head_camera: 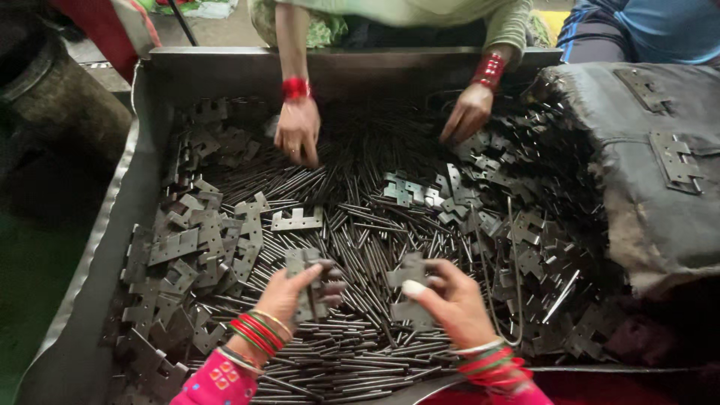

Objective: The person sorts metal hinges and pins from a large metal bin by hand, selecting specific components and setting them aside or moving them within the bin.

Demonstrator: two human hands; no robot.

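Note:
My left hand (289,296) grips a grey metal hinge plate (302,262) over a bed of thin steel pins (360,225). My right hand (450,300) holds another notched hinge plate (409,274), thumb on top, close beside the left. Both wrists wear red and green bangles over pink sleeves. Opposite me, another person's two hands (298,131) (466,112) reach down into the pins and plates.
A large metal tray (150,82) holds the pins, with heaps of loose hinge plates at the left (191,240) and right (525,232). A dark worn cloth (645,165) with assembled hinges (675,157) lies at the right. A bent wire (516,300) stands by my right hand.

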